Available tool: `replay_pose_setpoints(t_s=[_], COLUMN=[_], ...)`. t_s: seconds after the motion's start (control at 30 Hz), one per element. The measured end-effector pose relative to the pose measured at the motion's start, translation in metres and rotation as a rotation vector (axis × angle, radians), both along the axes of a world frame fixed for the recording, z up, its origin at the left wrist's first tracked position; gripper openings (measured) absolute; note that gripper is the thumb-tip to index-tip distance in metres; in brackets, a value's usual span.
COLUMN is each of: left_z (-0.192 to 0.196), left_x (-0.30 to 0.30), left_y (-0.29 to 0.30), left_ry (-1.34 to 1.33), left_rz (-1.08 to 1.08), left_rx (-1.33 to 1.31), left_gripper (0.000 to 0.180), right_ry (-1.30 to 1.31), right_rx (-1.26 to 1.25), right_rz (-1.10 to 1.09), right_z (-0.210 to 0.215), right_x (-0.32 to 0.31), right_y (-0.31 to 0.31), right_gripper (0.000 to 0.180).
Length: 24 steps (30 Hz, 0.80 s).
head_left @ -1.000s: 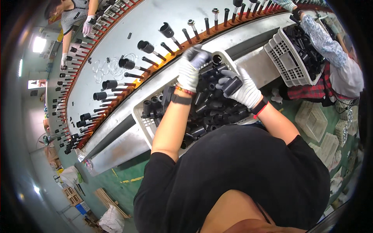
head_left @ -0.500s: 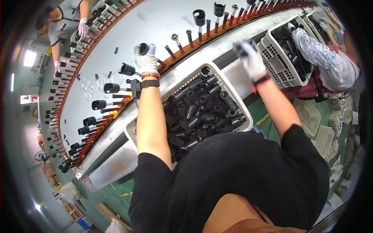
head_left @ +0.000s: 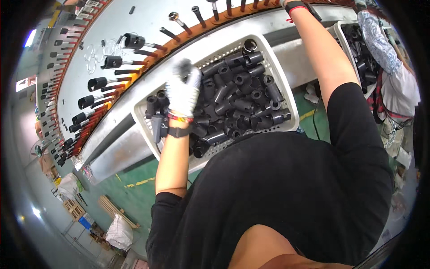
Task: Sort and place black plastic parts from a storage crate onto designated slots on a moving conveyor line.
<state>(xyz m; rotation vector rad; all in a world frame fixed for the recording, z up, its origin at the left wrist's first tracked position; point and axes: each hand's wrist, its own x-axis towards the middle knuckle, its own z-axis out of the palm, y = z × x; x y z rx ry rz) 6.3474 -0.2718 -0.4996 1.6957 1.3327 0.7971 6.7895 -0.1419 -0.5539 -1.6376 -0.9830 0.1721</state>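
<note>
My left hand, in a white striped glove, is over the left part of a pale plastic basket. Its fingers are closed on a short black plastic tube, blurred by motion. Black plastic tubes and sleeves fill the basket in a loose heap. My right arm reaches far forward to the conveyor's far right; only the wrist and a sliver of my right hand show at the upper edge. Its fingers lie out of the picture, and whatever it may hold is hidden.
Beyond the basket, a curved conveyor carries upright rods on an orange-brown rim, several topped with black cups. A metal ledge runs alongside. Another basket of black parts stands at right, beside a person's patterned sleeve.
My left hand has come back from the conveyor rim to over the basket, the black tube still in it. My right hand has reached forward, almost out of the picture. The whole view has shifted.
</note>
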Motion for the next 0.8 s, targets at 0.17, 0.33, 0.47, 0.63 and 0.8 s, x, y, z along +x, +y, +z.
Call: replay_pose_setpoints(t_s=[0.17,0.33,0.47,0.63,0.8], left_z=[-0.029,-0.055,-0.051,-0.031,-0.015], left_x=[0.022,0.017,-0.001,0.002,0.013], left_y=[-0.062,-0.107,-0.097,-0.08,-0.07], left_ry=[0.45,0.87,0.384,0.329,0.123], left_rz=[-0.757,-0.749,-0.472,-0.381,-0.453], left_rx=[0.009,0.014,-0.25,-0.464,-0.53], left_gripper=[0.04,0.055,0.071,0.054,0.046], right_ry=[-0.16,-0.34,-0.757,-1.182,-1.267], right_rx=[-0.057,-0.45,-0.684,-1.049,-1.214], right_rz=[0.044,0.622,1.329,1.3,1.25], right_z=[0.037,0.061,0.052,0.05,0.041], right_x=[-0.046,-0.095,-0.139,-0.16,-0.166], right_y=[-0.003,-0.108,-0.212,-0.266,-0.258], right_gripper=[0.058,0.036,0.033,0.022,0.021])
